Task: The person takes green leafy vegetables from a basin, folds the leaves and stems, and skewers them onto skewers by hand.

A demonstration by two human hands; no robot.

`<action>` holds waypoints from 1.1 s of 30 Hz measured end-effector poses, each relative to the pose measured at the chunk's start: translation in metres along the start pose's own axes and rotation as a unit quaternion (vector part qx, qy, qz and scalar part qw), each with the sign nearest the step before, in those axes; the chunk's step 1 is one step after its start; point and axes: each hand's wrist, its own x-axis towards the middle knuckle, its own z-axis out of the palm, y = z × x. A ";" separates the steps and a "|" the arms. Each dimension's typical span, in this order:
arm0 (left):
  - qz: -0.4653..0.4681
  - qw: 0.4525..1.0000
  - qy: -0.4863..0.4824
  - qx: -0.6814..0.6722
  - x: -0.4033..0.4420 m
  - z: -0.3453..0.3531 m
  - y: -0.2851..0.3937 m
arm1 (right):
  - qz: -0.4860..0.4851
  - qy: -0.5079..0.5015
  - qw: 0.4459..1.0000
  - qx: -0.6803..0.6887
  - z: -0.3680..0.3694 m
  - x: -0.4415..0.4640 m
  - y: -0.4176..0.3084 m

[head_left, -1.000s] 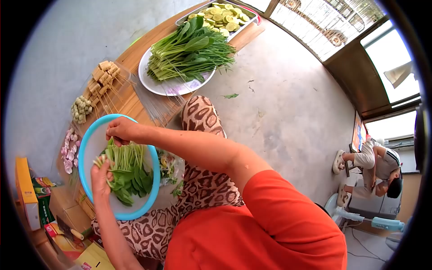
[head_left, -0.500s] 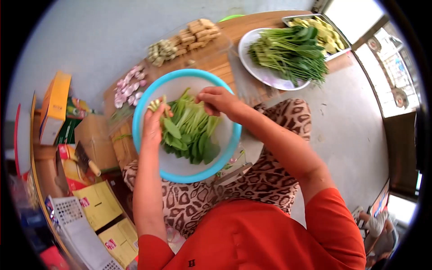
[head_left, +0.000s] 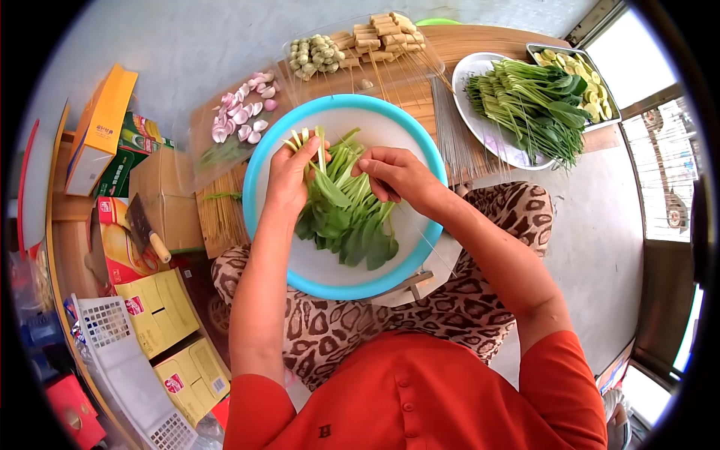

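A white basin with a blue rim point(head_left: 259, 161) rests on my lap, holding leafy greens point(head_left: 367, 232). Over its left part, my left hand point(head_left: 291, 172) grips a small bunch of green stems point(head_left: 321, 154), pale ends up and leaves hanging below. My right hand point(head_left: 394, 172) is closed in a pinch just right of that bunch, above the basin. A thin skewer point(head_left: 424, 236) appears to run from near my right fingers down to the right, past the rim; whether the fingers hold it is unclear.
Skewered rolls point(head_left: 382, 37) and pink onion-like pieces point(head_left: 244, 112) lie behind the basin. At the back right are a plate of greens point(head_left: 463, 75) and a tray of yellow-green slices point(head_left: 592, 82). A knife point(head_left: 150, 232) and boxes point(head_left: 161, 311) are at left; another person point(head_left: 616, 416) sits lower right.
The view has swung left, so basin and table appear farther right. My left hand keeps its bunch of greens. My right hand remains pinched and is closer to the bunch.
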 end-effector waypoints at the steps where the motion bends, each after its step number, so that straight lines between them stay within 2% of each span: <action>1: 0.004 1.000 -0.012 -0.020 -0.001 0.000 0.000 | 0.001 -0.002 1.000 0.000 0.002 -0.001 -0.002; 6: -0.010 1.000 0.008 0.005 -0.004 0.000 0.003 | -0.006 -0.010 1.000 0.002 0.005 -0.002 -0.002; 20: 0.117 0.988 0.008 0.097 -0.010 0.010 0.003 | -0.001 -0.002 1.000 0.003 0.009 0.002 0.002; 27: 0.147 0.983 0.016 0.113 -0.010 0.013 0.001 | -0.004 0.000 1.000 0.009 0.010 0.006 0.004; 33: 0.222 0.957 0.047 0.183 -0.013 0.019 -0.002 | -0.006 0.000 1.000 0.022 0.012 0.006 0.005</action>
